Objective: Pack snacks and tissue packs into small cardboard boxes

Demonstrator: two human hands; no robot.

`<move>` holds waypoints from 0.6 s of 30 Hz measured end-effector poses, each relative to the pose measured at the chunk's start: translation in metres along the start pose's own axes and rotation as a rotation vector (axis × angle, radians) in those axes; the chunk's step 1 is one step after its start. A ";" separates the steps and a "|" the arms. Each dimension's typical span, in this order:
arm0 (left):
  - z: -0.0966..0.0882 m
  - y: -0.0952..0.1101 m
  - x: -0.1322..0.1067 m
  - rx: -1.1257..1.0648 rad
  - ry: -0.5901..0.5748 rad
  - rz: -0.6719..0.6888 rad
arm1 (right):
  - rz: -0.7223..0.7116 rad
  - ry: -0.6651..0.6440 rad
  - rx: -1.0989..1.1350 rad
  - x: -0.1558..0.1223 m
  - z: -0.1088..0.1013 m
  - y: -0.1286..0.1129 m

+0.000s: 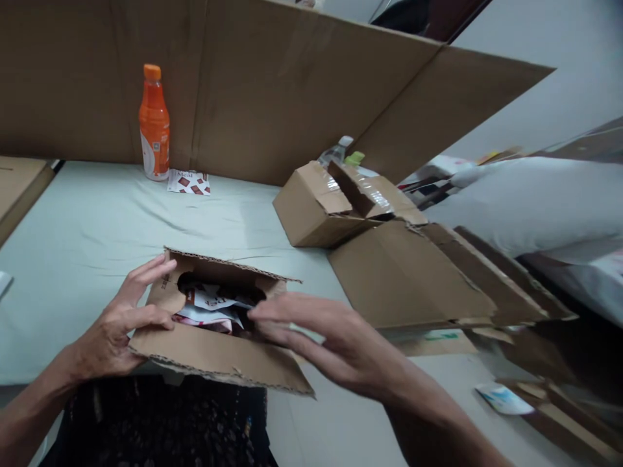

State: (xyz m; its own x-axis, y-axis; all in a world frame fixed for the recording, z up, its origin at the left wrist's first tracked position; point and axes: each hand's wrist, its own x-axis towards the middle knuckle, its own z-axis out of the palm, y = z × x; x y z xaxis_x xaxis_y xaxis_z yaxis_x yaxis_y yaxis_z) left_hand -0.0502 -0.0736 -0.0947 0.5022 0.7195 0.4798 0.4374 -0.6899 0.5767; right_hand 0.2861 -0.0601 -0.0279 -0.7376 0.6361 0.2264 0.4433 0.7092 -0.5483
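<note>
A small open cardboard box (219, 353) sits at the near edge of the table, with red-and-white packets (214, 305) inside. My left hand (119, 324) rests on the box's left side, thumb on the near flap and fingers spread along the left flap. My right hand (321, 337) hovers over the box's right side with its fingers stretched out flat toward the opening, holding nothing.
An orange drink bottle (154, 123) and a small packet (189, 182) stand at the back, before a tall cardboard sheet (272, 84). Another open box (331, 204) and flattened cardboard (413, 279) lie to the right. A white pillow (530, 201) sits far right.
</note>
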 end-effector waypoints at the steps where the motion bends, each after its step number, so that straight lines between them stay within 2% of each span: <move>1: 0.001 0.000 -0.001 -0.007 0.002 -0.015 | 0.022 -0.006 -0.044 0.007 0.000 0.005; 3: 0.003 0.000 -0.002 -0.014 -0.019 -0.082 | 0.049 -0.129 -0.141 0.027 0.004 0.010; 5: 0.003 0.000 -0.004 -0.015 -0.013 -0.115 | 0.081 -0.339 -0.238 0.051 0.011 0.008; 7: 0.004 0.000 -0.006 -0.007 0.012 -0.102 | 0.134 -0.529 -0.310 0.073 0.020 0.002; 9: 0.005 -0.001 -0.007 0.004 0.031 -0.074 | 0.184 -0.627 -0.362 0.089 0.027 -0.004; 10: 0.006 -0.002 -0.007 0.010 0.038 -0.057 | 0.208 -0.632 -0.391 0.093 0.030 -0.005; 13: 0.010 -0.005 -0.009 0.010 0.084 0.008 | 0.296 -0.522 -0.487 0.097 0.035 -0.003; 15: 0.012 -0.007 -0.011 -0.011 0.087 0.005 | 0.334 -0.480 -0.494 0.093 0.039 0.001; 18: 0.011 -0.017 -0.017 -0.023 0.094 -0.062 | 0.329 -0.537 -0.452 0.089 0.047 0.006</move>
State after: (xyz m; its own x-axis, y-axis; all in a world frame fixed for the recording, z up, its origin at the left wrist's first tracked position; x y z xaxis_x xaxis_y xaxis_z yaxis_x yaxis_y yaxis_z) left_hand -0.0582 -0.0747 -0.1195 0.4018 0.7658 0.5022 0.4474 -0.6426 0.6220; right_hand 0.1988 -0.0136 -0.0486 -0.6268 0.6827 -0.3755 0.7619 0.6380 -0.1118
